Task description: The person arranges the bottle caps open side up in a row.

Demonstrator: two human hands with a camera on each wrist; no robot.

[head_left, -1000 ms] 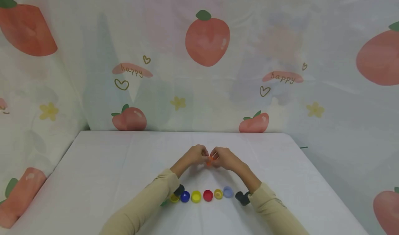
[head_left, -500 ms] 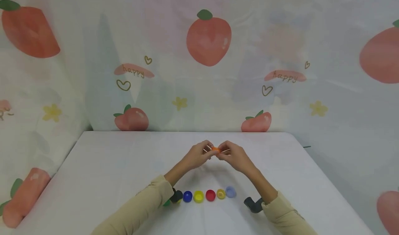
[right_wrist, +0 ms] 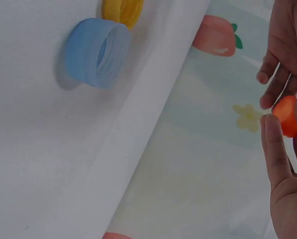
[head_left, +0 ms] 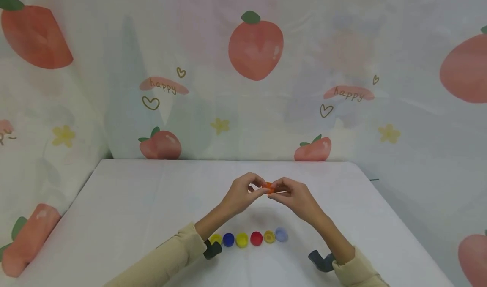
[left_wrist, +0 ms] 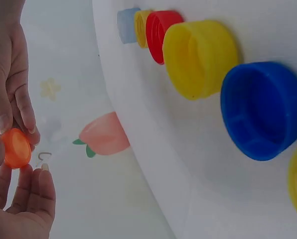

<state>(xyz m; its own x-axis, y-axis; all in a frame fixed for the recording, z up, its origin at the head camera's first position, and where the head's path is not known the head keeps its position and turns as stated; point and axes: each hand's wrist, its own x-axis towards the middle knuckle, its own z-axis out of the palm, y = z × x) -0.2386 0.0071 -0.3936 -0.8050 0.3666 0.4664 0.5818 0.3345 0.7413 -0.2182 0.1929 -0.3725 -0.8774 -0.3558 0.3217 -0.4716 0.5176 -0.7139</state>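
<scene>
An orange bottle cap [head_left: 269,188] is between my two hands, raised above the white table. My left hand [head_left: 243,194] pinches it from the left with thumb and forefinger. From the other side my right hand [head_left: 298,198] pinches it too, fingertips meeting the rim. In the left wrist view the cap [left_wrist: 17,148] shows its round face, with several left fingers loosely bent below it. The right wrist view shows the cap [right_wrist: 286,116] partly covered by a thumb.
Nearer me lies a row of caps: yellow [head_left: 215,239], blue [head_left: 228,239], yellow [head_left: 242,240], red [head_left: 256,238], small golden yellow [head_left: 269,236] and light blue [head_left: 281,235]. Dark wrist mounts [head_left: 321,261] sit on both forearms. A fruit-print cloth [head_left: 255,109] hangs behind the table.
Both hands have risen with the orange cap and shifted a little to the right. The forearms have spread apart, and the green cap at the row's left end is now hidden.
</scene>
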